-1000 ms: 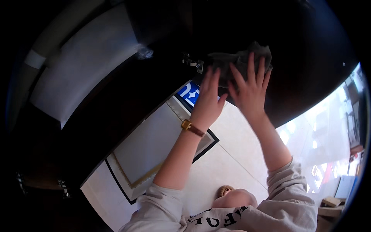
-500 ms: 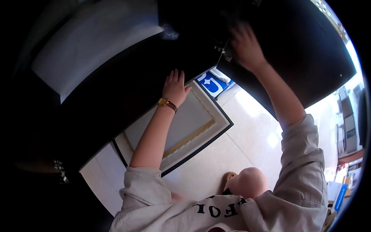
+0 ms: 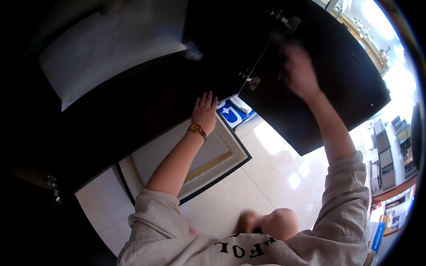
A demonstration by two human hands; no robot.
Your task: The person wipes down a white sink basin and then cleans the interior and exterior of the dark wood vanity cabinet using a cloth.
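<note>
My left hand (image 3: 203, 111), wearing a gold watch, lies with fingers stretched on the near edge of a dark cabinet (image 3: 124, 128). Up and to the right, my right hand (image 3: 299, 71) is smeared by motion against the dark open door (image 3: 341, 106); a dim, blurred dark patch at its fingers is too unclear to name. Metal hinges (image 3: 253, 83) join door and cabinet just left of this hand. A pale panel (image 3: 111, 53) and crumpled clear plastic (image 3: 193, 52) show inside the cabinet.
A framed board (image 3: 230, 159) with a dark rim sits under the cabinet's edge, beside a blue printed package (image 3: 230, 113). Pale tiled floor (image 3: 253, 186) lies below, around my bent leg. Shelves with boxes (image 3: 386, 159) and bright lights line the far right.
My left hand has left the grey cloth for the cabinet edge. My right hand has swung up and right across the door and blurred; the cloth no longer shows clearly.
</note>
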